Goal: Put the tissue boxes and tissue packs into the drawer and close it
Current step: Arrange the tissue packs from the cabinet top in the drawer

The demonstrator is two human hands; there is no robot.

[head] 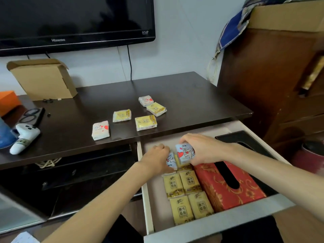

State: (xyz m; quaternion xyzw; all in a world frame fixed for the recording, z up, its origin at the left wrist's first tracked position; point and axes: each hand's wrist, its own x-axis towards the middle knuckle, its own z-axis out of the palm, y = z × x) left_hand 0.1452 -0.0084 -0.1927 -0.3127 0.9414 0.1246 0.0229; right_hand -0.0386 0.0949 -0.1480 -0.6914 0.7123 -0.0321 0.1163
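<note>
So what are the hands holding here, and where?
Right hand grips a white heart-print tissue pack around its sides; left hand holds another by its edge.

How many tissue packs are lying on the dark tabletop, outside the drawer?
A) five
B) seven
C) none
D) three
A: five packs lie on the tabletop: two white heart-print packs and three yellow packs; the others are in the open drawer or in the hands.

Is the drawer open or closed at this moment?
Open. The drawer is pulled out, showing yellow tissue packs and a red tissue box inside.
</note>
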